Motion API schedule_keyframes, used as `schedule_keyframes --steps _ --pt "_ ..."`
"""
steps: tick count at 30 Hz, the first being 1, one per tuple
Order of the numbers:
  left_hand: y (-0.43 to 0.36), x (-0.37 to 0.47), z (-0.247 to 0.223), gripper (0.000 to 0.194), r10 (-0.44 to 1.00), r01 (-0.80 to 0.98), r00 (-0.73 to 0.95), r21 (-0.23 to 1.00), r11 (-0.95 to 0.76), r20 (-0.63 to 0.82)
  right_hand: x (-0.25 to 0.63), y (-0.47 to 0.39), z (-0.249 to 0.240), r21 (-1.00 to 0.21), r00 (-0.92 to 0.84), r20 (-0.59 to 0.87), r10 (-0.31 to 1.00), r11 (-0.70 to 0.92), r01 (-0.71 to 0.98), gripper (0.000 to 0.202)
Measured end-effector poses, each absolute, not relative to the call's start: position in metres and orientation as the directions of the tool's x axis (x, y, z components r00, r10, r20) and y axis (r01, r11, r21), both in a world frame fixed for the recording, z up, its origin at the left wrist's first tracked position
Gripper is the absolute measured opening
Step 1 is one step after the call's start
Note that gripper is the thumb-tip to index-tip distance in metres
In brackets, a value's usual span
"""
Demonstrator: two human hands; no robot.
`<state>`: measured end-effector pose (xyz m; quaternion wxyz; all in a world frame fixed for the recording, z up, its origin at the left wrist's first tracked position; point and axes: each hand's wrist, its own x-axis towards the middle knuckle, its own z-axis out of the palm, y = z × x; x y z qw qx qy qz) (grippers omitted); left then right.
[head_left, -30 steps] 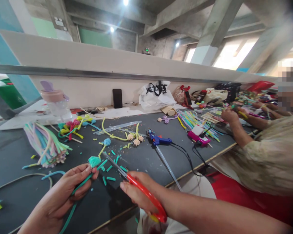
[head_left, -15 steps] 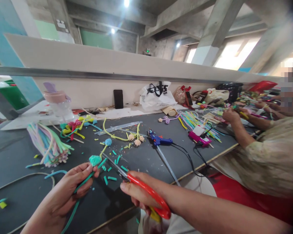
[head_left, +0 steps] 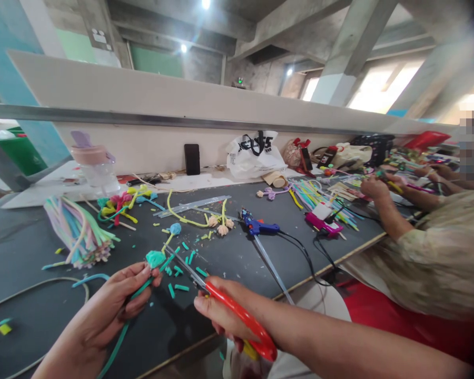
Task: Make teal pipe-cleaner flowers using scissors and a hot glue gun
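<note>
My left hand (head_left: 120, 297) is closed, pinching a small green flower-like head (head_left: 155, 258) made of fuzzy chenille stem. Its long green stem (head_left: 120, 342) runs down through the fingers past my wrist. Red-handled scissors (head_left: 237, 310) sit in my right hand (head_left: 225, 310), with fingers around the handles. The blades point up and left, right at a short green stem end (head_left: 169, 260) sticking out beside the head. Cut green bits (head_left: 181, 288) lie under and around the blades. Just beyond is a blue ball-shaped head (head_left: 175, 229) on a yellow stem.
A blue glue gun (head_left: 260, 227) with a clear stick lies right of centre. At left are a bundle of pastel chenille stems (head_left: 79, 231) and a lidded cup (head_left: 95, 168). A phone (head_left: 192, 159) leans on the partition. To the right, a co-worker (head_left: 438, 231) handles similar pieces.
Both hands stay nearly in place. The green stem end by the blades shows longer, reaching past them, and the green bits beneath look slightly rearranged.
</note>
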<state>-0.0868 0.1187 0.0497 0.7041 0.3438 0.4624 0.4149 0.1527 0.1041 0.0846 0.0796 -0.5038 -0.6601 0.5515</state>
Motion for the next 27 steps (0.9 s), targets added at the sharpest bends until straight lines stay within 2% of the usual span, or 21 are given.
schedule_keyframes --steps 5,12,27 --pt "0.118 -0.0863 0.0503 0.027 0.905 -0.274 0.231 0.868 0.414 -0.358 0.1515 0.1046 0.086 -0.76 -0.476 -0.46 0.749 -0.055 0.648 0.029" --pt "0.1176 -0.0854 0.0528 0.028 0.898 -0.26 0.253 0.869 0.421 -0.359 0.1524 0.1058 0.0866 -0.777 -0.524 -0.423 0.739 0.002 0.63 0.027" --pt "0.1187 -0.0862 0.0494 0.026 0.901 -0.268 0.251 0.869 0.416 -0.353 0.1523 0.1064 0.082 -0.761 -0.493 -0.458 0.74 -0.041 0.647 0.03"
